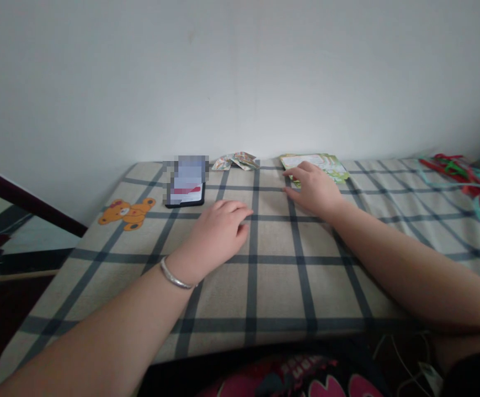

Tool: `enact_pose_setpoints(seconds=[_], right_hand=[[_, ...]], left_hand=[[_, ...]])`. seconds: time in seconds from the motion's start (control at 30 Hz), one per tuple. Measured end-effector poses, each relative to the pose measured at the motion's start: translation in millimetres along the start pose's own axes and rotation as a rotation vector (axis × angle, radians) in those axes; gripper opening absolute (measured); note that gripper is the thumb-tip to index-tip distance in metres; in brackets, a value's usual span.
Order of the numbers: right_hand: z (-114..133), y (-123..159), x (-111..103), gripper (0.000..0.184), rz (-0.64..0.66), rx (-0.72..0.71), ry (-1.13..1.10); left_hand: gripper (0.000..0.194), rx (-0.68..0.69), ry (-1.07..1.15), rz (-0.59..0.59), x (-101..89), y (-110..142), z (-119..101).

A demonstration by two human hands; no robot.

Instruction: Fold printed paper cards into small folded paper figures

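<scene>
My left hand (219,234) rests palm down on the checked cloth (273,275), fingers loosely together and holding nothing, a silver bangle on its wrist. My right hand (312,187) reaches further back, its fingertips touching the near edge of a stack of green and white paper sheets (326,164) by the wall. Its fingers lie flat and slightly spread on the paper.
A black phone (186,184) lies at the back left near a bear print (127,212) on the cloth. Small folded paper pieces (236,161) sit against the wall. Red and teal ribbons (467,176) are piled at the far right. The cloth's left edge drops off.
</scene>
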State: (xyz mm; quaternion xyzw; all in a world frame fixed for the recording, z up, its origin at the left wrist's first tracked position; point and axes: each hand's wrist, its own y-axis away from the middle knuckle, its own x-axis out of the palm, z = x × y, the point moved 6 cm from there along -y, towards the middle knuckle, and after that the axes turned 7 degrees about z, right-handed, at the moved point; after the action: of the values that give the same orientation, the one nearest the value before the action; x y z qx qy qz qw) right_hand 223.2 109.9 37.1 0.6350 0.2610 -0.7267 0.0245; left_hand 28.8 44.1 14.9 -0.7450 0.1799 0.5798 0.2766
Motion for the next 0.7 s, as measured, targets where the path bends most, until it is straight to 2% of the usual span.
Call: enact_pose_setpoints(seconds=[0.1, 0.3, 0.5, 0.7], right_hand=[[-17, 5, 0, 0.034, -0.067, 0.063, 0.047], [-39, 2, 8, 0.045, -0.038, 0.180, 0.104], [-25, 0, 8, 0.045, -0.027, 0.264, 0.234], [-4, -4, 9, 0.034, 0.039, 0.191, 0.394]], left_hand=[[0.032, 0.004, 0.002, 0.000, 1.0, 0, 1], [0.032, 0.011, -0.010, 0.004, 0.6, 0, 0], [0.033, 0.002, -0.027, 0.022, 2.6, 0, 0], [0.034, -0.009, -0.026, 0.036, 4.0, -1, 0]])
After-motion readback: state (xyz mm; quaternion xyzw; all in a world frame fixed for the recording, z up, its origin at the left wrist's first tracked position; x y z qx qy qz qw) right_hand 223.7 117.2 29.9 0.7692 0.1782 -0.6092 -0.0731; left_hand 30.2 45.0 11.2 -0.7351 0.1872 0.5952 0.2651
